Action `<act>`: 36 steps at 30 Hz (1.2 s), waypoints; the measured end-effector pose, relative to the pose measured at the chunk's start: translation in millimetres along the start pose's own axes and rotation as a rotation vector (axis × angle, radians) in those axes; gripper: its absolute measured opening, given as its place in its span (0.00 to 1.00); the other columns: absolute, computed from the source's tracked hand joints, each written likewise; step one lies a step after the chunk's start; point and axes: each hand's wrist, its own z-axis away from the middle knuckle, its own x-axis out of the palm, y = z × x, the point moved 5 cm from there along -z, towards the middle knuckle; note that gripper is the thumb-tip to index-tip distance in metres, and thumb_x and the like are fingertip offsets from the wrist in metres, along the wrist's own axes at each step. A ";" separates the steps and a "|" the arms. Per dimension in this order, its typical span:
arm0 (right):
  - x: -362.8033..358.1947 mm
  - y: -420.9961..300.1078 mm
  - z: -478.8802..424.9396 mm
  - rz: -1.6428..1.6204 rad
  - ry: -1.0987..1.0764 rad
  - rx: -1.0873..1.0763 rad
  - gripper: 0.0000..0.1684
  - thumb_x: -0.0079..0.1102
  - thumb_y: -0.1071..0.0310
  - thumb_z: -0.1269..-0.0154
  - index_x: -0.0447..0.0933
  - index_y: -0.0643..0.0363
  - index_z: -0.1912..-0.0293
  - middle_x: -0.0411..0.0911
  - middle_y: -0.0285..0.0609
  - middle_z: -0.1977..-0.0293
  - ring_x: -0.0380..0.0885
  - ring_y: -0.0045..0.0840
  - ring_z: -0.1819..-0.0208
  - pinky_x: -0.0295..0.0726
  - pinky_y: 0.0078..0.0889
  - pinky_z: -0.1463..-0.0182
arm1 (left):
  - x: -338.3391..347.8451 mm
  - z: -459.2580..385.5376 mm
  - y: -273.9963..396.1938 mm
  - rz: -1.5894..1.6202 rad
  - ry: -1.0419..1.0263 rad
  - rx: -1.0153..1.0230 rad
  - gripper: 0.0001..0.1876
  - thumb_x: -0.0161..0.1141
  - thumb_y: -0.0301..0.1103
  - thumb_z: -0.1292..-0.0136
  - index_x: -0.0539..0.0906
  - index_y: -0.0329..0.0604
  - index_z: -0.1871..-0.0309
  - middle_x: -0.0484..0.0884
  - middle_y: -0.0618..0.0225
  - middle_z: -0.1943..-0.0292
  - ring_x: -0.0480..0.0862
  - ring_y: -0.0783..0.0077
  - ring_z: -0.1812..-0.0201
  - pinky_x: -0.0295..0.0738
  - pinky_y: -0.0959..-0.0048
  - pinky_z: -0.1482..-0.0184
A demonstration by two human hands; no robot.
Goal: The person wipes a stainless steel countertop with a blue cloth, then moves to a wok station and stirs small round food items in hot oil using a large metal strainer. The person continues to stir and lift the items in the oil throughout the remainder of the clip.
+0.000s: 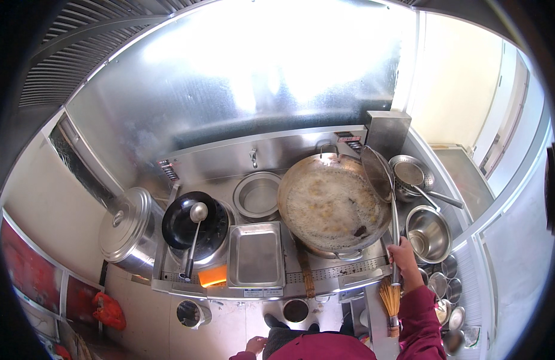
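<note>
My right hand [401,256] grips the long metal handle of a mesh skimmer [377,173], whose round head is tilted over the right rim of a large wok. Foaming, bubbling liquid with yellowish bits and a dark piece fills the wok [304,166]. My left hand [256,344] hangs low beside my body at the bottom; nothing shows in it, and its fingers are hard to make out. Left of the wok are a round metal basin [257,194] and a rectangular steel tray [256,254]. Further left, a ladle [199,212] lies in a black wok [174,225].
Strainers [410,173] and a steel bowl [428,234] stand right of the wok, with several small containers [439,283] below. A bamboo brush [391,301] lies near my right forearm. A lidded pot [129,225] stands left; a faucet [253,158] is at the back.
</note>
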 end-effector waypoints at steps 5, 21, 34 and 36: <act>12.5 31.3 -16.7 -0.245 -0.072 0.170 0.08 0.58 0.71 0.38 0.67 0.58 0.64 0.68 0.35 0.80 0.69 0.20 0.84 0.71 0.29 0.85 | 2.8 -14.9 -17.4 -0.017 -0.018 0.009 0.17 0.64 0.38 0.39 0.81 0.31 0.56 0.83 0.63 0.66 0.84 0.69 0.67 0.78 0.71 0.63; 117.8 52.5 -38.8 -1.024 -0.708 0.869 0.10 0.49 0.69 0.29 0.65 0.58 0.69 0.62 0.26 0.81 0.62 0.08 0.85 0.65 0.15 0.82 | 1.1 9.2 -7.0 -0.014 0.021 0.019 0.19 0.63 0.40 0.39 0.81 0.30 0.55 0.85 0.61 0.65 0.85 0.69 0.66 0.78 0.72 0.62; 124.3 30.6 -20.9 -0.980 -0.750 0.824 0.11 0.48 0.69 0.30 0.63 0.55 0.71 0.62 0.26 0.82 0.60 0.09 0.87 0.64 0.15 0.84 | -3.6 -28.0 -35.6 -0.173 0.001 0.226 0.17 0.61 0.36 0.38 0.81 0.28 0.54 0.86 0.58 0.62 0.85 0.69 0.63 0.80 0.72 0.59; 110.5 36.5 -20.1 -0.858 -0.749 0.712 0.12 0.49 0.70 0.31 0.62 0.54 0.72 0.61 0.26 0.82 0.59 0.09 0.87 0.64 0.16 0.85 | 3.9 -10.4 -16.2 -0.001 0.009 -0.002 0.18 0.61 0.37 0.38 0.81 0.28 0.53 0.86 0.58 0.63 0.85 0.69 0.63 0.80 0.71 0.59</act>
